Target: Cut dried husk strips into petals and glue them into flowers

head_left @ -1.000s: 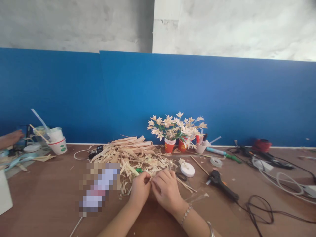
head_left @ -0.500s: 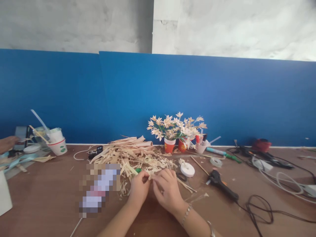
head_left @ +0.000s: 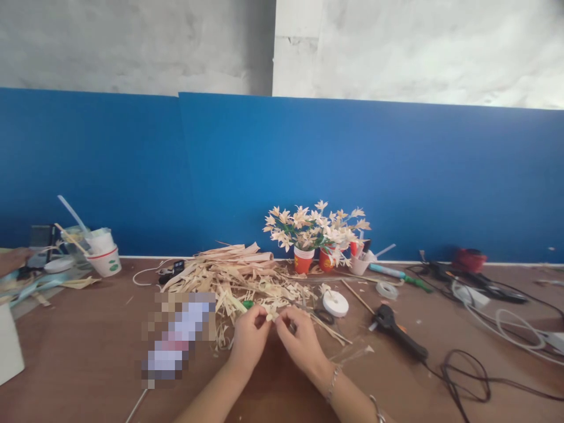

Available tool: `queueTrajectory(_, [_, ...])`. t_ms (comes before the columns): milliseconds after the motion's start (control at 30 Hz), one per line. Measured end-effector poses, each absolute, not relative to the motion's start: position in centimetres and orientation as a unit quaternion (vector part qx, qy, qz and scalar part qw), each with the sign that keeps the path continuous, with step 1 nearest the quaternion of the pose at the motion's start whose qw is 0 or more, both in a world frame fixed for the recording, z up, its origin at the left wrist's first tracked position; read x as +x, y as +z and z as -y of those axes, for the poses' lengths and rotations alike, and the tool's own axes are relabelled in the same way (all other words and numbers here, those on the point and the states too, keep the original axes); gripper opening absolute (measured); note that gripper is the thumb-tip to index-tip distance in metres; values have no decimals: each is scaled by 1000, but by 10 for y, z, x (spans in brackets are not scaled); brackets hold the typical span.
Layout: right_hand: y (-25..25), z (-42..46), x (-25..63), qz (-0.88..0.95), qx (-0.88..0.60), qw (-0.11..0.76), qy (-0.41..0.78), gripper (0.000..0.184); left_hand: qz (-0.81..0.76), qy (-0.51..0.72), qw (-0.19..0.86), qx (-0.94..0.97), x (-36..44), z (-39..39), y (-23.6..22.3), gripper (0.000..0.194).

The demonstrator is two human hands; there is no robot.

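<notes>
Between my two hands is a small pale flower [head_left: 271, 313] that looks made of dried husk. My left hand [head_left: 249, 339] pinches it from the left with thumb and forefinger. From the other side, the curled fingers of my right hand [head_left: 300, 341] close on its right petals. Just behind the hands spreads a heap of dried husk strips [head_left: 247, 276], with a green item [head_left: 247, 304] at its near edge. Finished flowers [head_left: 308, 226] on green stems stand in red paper cups [head_left: 304, 261] beyond the heap.
A white disc [head_left: 335, 304] and a black glue gun [head_left: 399, 332] with its cord lie to the right. Clear tape [head_left: 386, 289] is behind them. A blurred-out item [head_left: 178, 338] lies left, near a white cup [head_left: 104, 261]. Another person's hand [head_left: 15, 261] shows far left.
My right hand's fingers have curled in and drawn back a little, so the flower's petals now show. My left hand keeps its pinch in nearly the same place.
</notes>
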State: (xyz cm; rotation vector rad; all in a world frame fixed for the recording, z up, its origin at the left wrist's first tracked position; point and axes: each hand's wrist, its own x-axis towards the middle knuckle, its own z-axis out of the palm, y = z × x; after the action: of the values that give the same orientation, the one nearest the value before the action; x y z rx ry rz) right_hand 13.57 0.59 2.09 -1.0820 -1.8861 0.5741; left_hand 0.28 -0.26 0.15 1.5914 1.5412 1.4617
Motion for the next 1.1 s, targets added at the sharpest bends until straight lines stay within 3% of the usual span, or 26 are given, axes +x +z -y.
queueTrajectory(767, [22, -4, 136, 740, -422, 452, 263, 20, -568, 530, 247, 579, 3, 3, 2, 6])
queueTrajectory(1100, [26, -5, 138, 692, -405, 481, 355, 18, -539, 543, 306, 566, 4, 3, 1, 7])
